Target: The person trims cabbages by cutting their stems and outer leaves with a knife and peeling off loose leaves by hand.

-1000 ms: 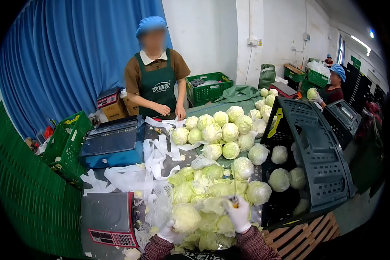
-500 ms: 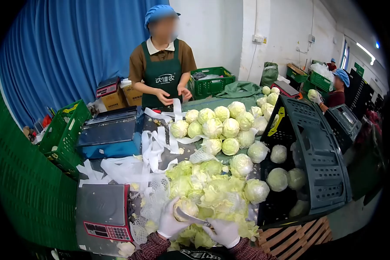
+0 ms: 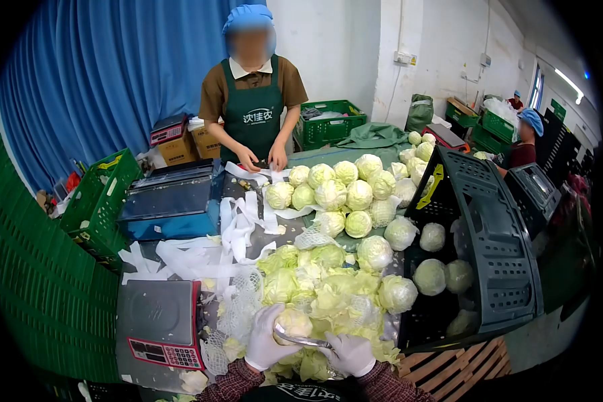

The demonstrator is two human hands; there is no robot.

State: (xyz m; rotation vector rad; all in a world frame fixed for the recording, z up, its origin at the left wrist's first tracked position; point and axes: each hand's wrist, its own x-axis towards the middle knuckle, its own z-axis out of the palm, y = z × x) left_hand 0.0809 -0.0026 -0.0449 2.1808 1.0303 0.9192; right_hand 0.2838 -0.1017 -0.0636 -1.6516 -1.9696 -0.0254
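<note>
My gloved left hand [image 3: 266, 340] is wrapped round the side of a pale cabbage [image 3: 293, 324] low in the middle of the head view. In my gloved right hand [image 3: 352, 354] is a knife [image 3: 308, 341], its curved blade lying across the near side of that cabbage. The fingers are closed round the handle, which they mostly hide. Loose outer cabbage leaves [image 3: 328, 295] lie heaped just beyond both hands. White foam netting [image 3: 242, 305] spreads to the left of the heap.
Trimmed cabbages [image 3: 358, 194] are piled mid-table. Wrapped ones lie in a tipped dark crate [image 3: 509, 248] at right. A scale [image 3: 161, 315] stands at left, below white strips [image 3: 194, 258]. Across the table, a co-worker [image 3: 251, 114] handles a white strip.
The knife blade now lies flatter and lower across the cabbage. My right hand has shifted slightly up and right. Across the table, the co-worker's hands have moved down toward the tabletop.
</note>
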